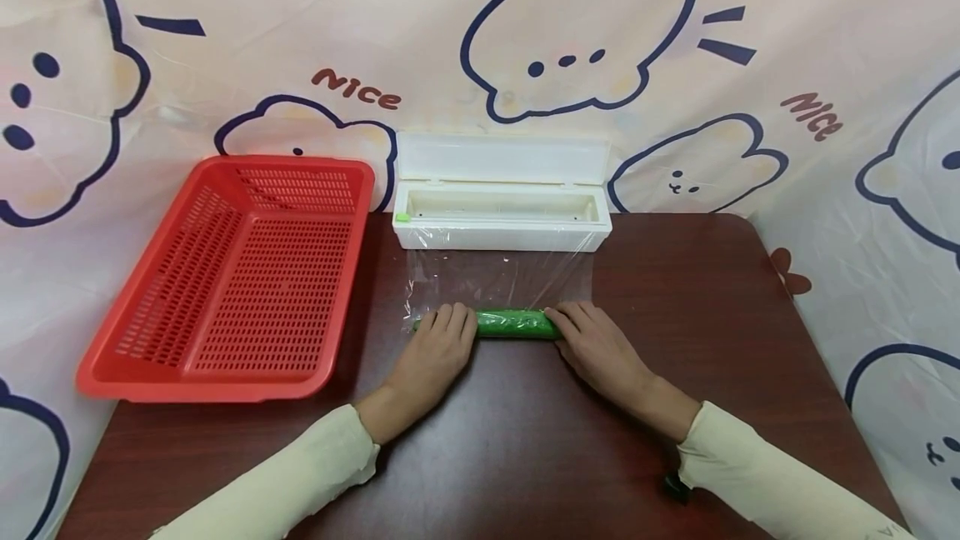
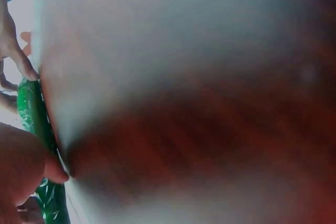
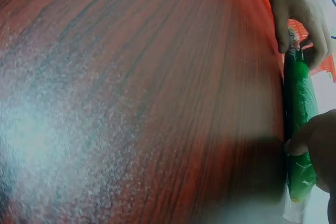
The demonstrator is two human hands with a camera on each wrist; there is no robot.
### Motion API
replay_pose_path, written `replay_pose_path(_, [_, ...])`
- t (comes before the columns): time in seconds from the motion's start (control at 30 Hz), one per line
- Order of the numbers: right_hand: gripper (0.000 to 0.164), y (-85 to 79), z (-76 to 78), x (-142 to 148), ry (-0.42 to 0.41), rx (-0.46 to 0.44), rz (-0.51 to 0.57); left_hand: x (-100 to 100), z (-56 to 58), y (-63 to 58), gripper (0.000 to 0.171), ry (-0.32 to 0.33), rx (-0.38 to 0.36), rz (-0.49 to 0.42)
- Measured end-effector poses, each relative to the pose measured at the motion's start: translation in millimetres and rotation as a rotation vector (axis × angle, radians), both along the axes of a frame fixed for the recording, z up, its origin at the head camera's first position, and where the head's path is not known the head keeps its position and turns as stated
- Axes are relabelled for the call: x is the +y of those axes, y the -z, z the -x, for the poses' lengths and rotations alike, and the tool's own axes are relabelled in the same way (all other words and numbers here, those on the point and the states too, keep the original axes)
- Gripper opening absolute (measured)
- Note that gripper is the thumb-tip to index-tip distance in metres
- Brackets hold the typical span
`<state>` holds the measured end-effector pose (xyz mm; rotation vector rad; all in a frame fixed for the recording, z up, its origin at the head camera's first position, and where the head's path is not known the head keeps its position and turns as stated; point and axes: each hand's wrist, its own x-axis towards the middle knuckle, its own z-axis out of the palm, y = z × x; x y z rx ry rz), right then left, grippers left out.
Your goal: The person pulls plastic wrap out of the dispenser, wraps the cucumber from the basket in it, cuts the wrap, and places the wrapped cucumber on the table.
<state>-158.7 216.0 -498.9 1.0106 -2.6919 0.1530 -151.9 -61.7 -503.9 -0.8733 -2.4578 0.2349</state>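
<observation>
A green cucumber [image 1: 516,323] with clear film over it lies crosswise on the table in front of a white cling film box [image 1: 502,237]. From the box's front edge a sheet of cling film [image 1: 495,277] stretches down to the cucumber. My left hand [image 1: 442,350] grips the cucumber near its left end, fingers over the top. Toward the other end my right hand [image 1: 600,348] holds it, thumb on the near side. Both wrist views show the shiny wrapped cucumber [image 3: 302,98] between thumb and fingers; the left wrist view is partly blurred.
A red plastic basket [image 1: 330,357] stands at the left of the brown table [image 1: 510,457]. The cling film box's lid [image 1: 502,158] is raised against the patterned backdrop [image 1: 435,23]. A small dark object [image 1: 677,487] lies by the right sleeve.
</observation>
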Motion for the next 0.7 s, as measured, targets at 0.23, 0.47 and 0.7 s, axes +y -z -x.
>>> replay_pose_path(0.23, [0.048, -0.6, 0.2, -0.5, -0.004, 0.002, -0.001, 0.0, -0.7, 0.9, 0.047, -0.02, -0.061, 0.002])
replay_pose_path(0.47, [0.048, 0.8, 1.1, -1.1, -0.004, -0.003, 0.013, -1.1, -1.1, 0.5, 0.04, -0.029, -0.113, -0.028])
replay_pose_path(0.7, [0.046, -1.5, 4.4, -2.2, 0.023, -0.012, 0.006, -1.6, 1.5, 2.3, 0.038, -0.016, -0.057, -0.01])
